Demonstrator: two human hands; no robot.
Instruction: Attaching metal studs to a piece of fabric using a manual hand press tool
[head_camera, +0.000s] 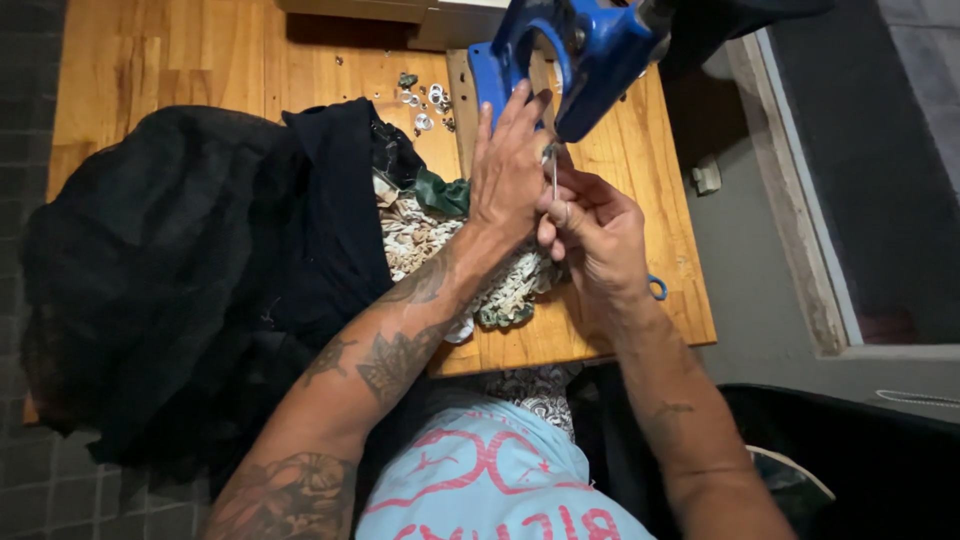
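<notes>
Our left hand (508, 170) lies flat, fingers open, against blue press (590, 55); right hand (590, 235) pinches thin metal pin (555, 175) over patterned fabric (420, 240).

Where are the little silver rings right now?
In the head view, the silver rings lie scattered on the wooden table, left of the blue press and above the black fabric.

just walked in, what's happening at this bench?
A person works at a wooden table under a blue metal hand press. The left hand lies flat by the press base, on patterned green-and-cream fabric. The right hand pinches a thin strip of it up beneath the press head. A black mesh cloth pile lies on the left, small silver metal rings behind it.
</notes>
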